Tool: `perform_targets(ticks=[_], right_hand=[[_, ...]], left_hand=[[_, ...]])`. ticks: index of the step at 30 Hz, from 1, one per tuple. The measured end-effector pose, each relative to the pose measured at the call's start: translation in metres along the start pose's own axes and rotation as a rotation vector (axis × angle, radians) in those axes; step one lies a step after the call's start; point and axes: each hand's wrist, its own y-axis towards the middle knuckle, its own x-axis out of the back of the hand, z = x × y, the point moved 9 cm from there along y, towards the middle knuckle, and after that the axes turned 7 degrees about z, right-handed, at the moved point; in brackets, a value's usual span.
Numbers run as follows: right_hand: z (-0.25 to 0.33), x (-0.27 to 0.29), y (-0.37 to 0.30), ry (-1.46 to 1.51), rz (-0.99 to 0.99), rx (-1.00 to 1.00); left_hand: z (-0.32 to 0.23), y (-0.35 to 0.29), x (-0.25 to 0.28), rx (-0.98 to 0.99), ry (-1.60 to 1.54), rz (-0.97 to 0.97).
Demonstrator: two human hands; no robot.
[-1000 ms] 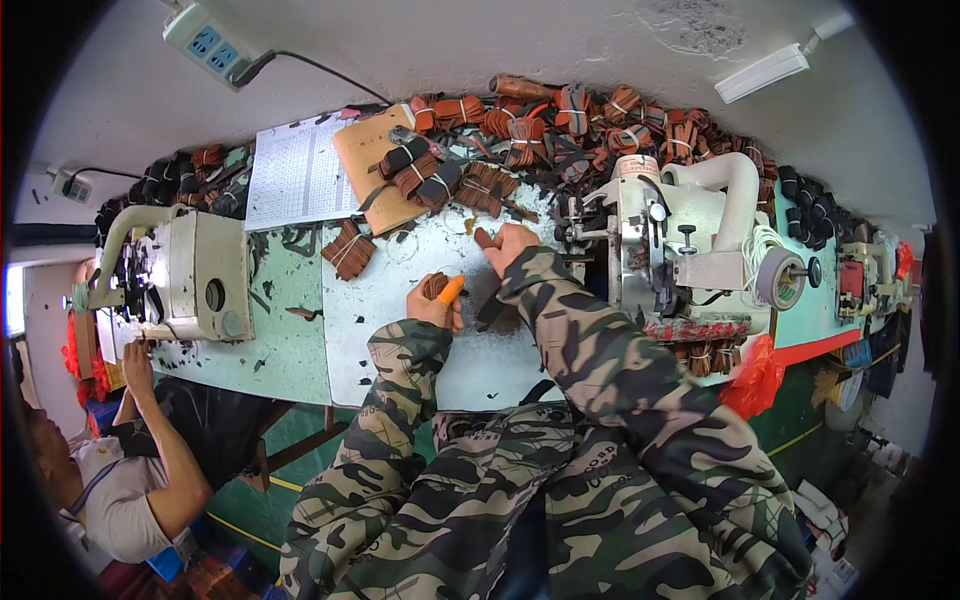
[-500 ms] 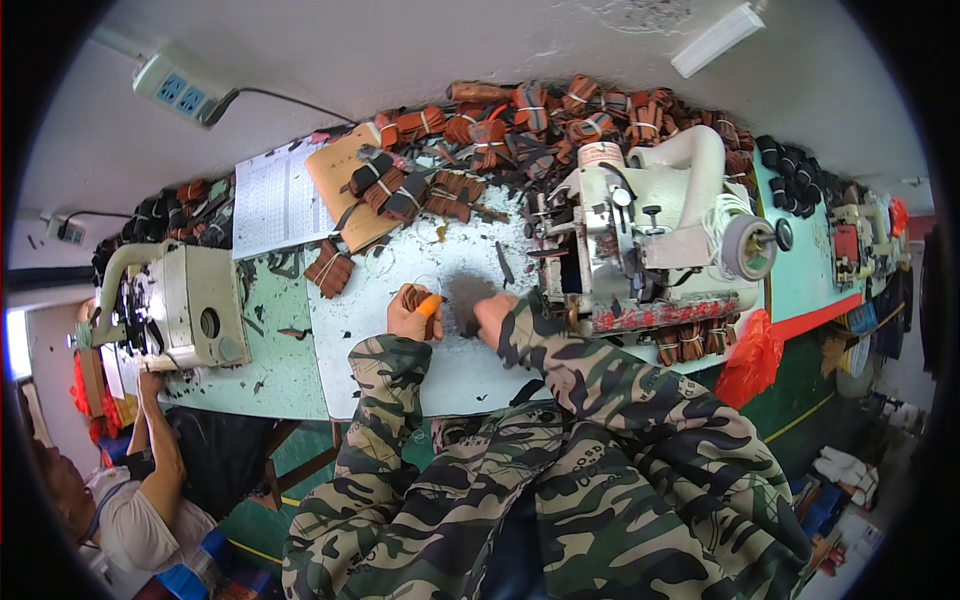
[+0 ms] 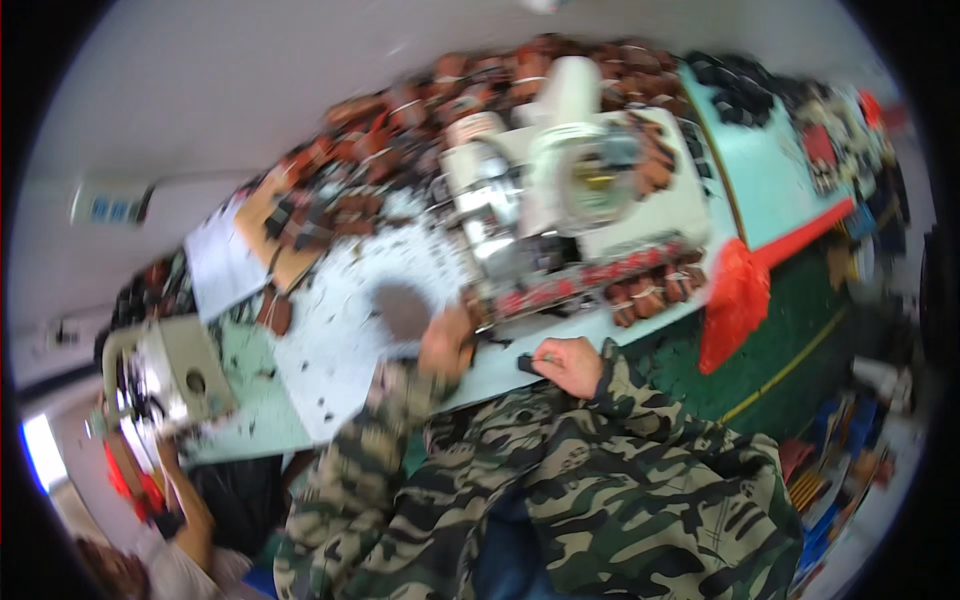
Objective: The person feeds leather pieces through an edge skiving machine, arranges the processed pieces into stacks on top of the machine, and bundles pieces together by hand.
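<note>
My left hand [image 3: 447, 342], smeared by motion, is at the front left corner of a white leather-working machine [image 3: 640, 225]. Its fingers are too blurred to show a grip; something dark shows at its edge. To its right, my right hand [image 3: 568, 366] is closed in a pinch over the table's front edge. A small black piece [image 3: 526, 363] sticks out from its fingertips. On the white tabletop [image 3: 335, 345], left of the machine, lies a round grey-brown patch [image 3: 402, 310]. Along the machine's front runs a worn red bar [image 3: 590, 280].
Tied bundles of brown pieces [image 3: 405, 105] are heaped behind the machine, with more bundles [image 3: 650, 292] at its front right. A red plastic bag [image 3: 738, 300] hangs at the table edge. Paper sheets [image 3: 225, 265] lie left. Another person [image 3: 195, 530] works at a second machine [image 3: 175, 375].
The view has swung right. Both hands have moved right, from beside the grey-brown patch to the machine's front. A small black piece now shows in my right hand.
</note>
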Motion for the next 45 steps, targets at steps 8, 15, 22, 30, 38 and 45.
perform_targets(ticks=[8, 15, 22, 30, 38, 45], right_hand=[[0.063, 0.017, 0.012, 0.505, 0.077, 0.439], [0.084, 0.066, 0.000, 0.490, -0.229, 0.416], [0.060, 0.082, -0.007, 0.579, -0.351, 0.309], [0.081, 0.110, 0.000, 0.641, -0.153, 0.538], [0.045, 0.166, 0.005, 0.057, -0.520, 0.453], [0.052, 0.167, 0.061, -0.427, -0.716, 0.064]], left_hand=[[-0.014, -0.089, 0.010, 0.781, -0.728, 0.031], [-0.090, 0.043, 0.026, 0.575, -1.058, -0.067], [-0.136, 0.112, 0.045, 0.166, -0.736, -0.035], [-0.177, 0.148, 0.058, -0.252, -0.339, -0.020], [-0.160, 0.170, 0.022, 0.088, -0.531, -0.060], [-0.088, 0.179, 0.011, -0.113, -0.262, 0.005]])
